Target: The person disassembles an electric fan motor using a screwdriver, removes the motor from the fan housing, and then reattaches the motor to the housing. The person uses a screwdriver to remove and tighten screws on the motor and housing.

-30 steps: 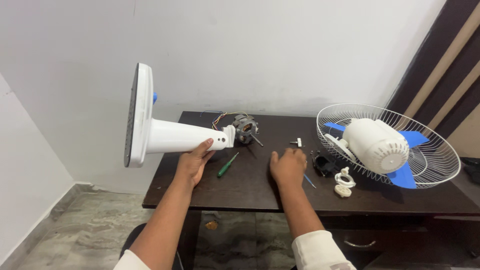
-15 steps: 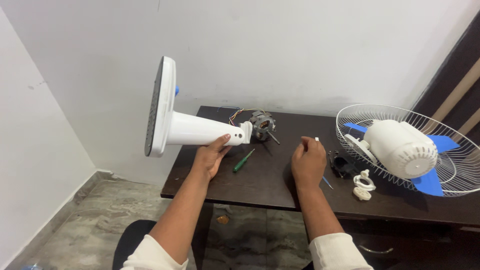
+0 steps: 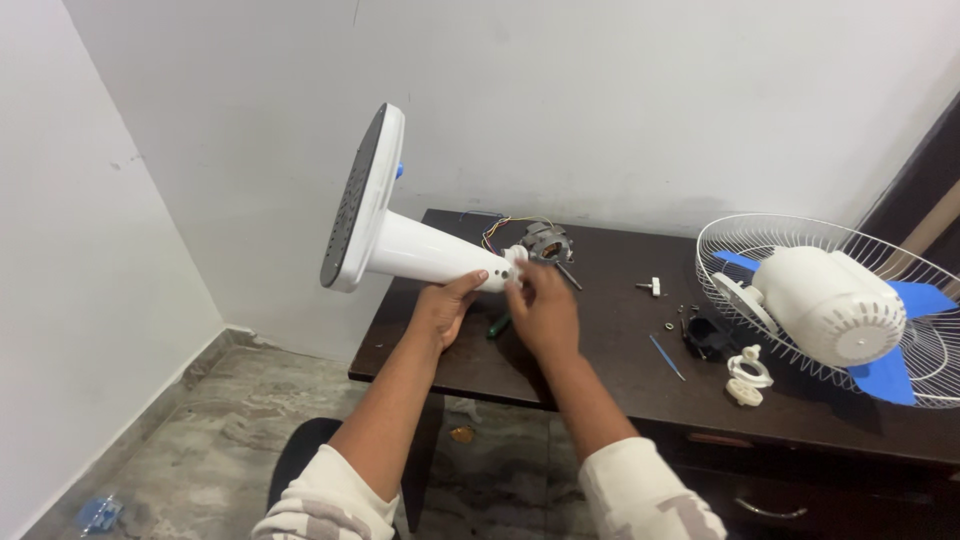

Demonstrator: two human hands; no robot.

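Since the earlier frame, the right hand [image 3: 543, 310] has been brought from the dark table [image 3: 620, 330] to the white fan stand [image 3: 430, 255], fingertips pinching at its neck end; the stand is gripped underneath by the left hand [image 3: 442, 308], overhanging the table edge; a slackened grip could drop it floorward.

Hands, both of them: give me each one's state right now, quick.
Left hand: closed around the neck of the white fan stand, holding it up sideways.
Right hand: fingers at the stand's narrow end; whether it grips anything cannot be told.

Surface: dark wooden table [image 3: 620, 330].
On it: fan motor [image 3: 545, 243], green screwdriver [image 3: 497, 324], wire fan guard [image 3: 925, 300], loose screws [image 3: 672, 322].
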